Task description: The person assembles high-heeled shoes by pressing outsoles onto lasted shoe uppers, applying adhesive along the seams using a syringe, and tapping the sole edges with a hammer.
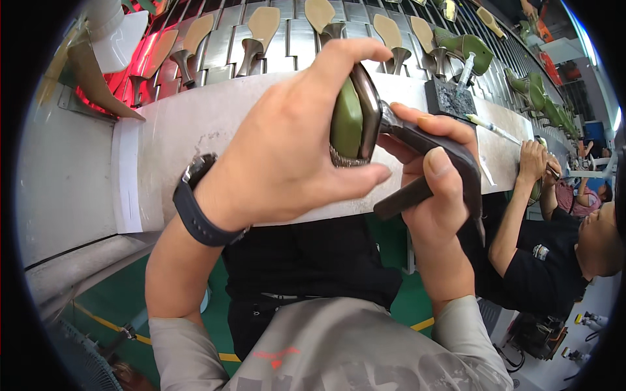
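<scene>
I'm grasping a green shoe piece (347, 124) in my left hand (277, 140), holding it up over the pale worktable (173, 133). With my right hand (438, 208) I'm gripping a dark bent piece (464, 166) just beside it.

The left side of the olive-green, smooth-surfaced shoe part (347, 127) is hidden by the bare left hand (280, 143); the matte dark-brown, L-shaped piece (469, 173) is partly covered by the bare right hand (440, 189); the white, rounded machine part (120, 42) is cut off by the upper edge; the grey, short-sleeved shirt (319, 345) is cut off by the lower edge.
</scene>
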The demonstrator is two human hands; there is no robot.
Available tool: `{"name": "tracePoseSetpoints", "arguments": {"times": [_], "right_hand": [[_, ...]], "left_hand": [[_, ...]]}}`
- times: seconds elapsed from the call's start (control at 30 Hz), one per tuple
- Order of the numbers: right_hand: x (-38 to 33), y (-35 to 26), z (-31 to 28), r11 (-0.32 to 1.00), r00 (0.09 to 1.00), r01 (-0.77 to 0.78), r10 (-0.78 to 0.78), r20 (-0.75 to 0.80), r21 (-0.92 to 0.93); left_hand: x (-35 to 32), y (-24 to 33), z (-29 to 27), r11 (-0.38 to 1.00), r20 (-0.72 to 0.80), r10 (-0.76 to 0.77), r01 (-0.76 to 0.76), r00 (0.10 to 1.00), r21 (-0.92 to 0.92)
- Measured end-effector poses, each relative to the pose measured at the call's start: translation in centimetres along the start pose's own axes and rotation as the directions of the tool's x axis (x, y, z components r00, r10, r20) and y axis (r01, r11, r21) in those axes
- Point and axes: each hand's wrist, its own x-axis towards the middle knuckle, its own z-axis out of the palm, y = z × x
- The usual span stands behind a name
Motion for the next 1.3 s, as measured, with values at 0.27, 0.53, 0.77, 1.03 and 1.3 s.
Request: {"name": "tracePoseSetpoints", "arguments": {"times": [0.27, 0.53, 0.77, 1.03, 1.3], "right_hand": [[-1.7, 0.1, -0.9, 0.941, 0.992, 0.118, -0.100, 0.073, -0.316], [-2.0, 0.1, -0.5, 0.831, 0.960, 0.275, -0.265, 0.091, -0.484], [-1.4, -1.7, -0.9, 0.746, 0.955, 0.296, -0.232, 0.184, -0.596], [-0.3, -1.3, -1.6, 0.646, 0.844, 0.536, -0.419, 0.335, -0.543], [2.0, -2.2, -1.6, 0.898, 0.961, 0.273, -0.235, 0.148, -0.344]], "left_hand": [[1.3, -1.8, -0.2, 0.998, -0.004, 0.061, -0.061, 0.998, 0.014], [1.3, -2.2, 1.5, 0.982, -0.113, 0.152, -0.136, 0.982, 0.134], [1.0, -1.1, 2.4, 0.981, -0.107, 0.086, -0.065, 0.991, 0.184], [0.8, -0.8, 2.4, 0.975, -0.058, 0.081, -0.067, 0.995, 0.212], [0.6, -1.8, 1.8, 0.975, -0.038, 0.180, -0.173, 0.983, 0.136]]}}
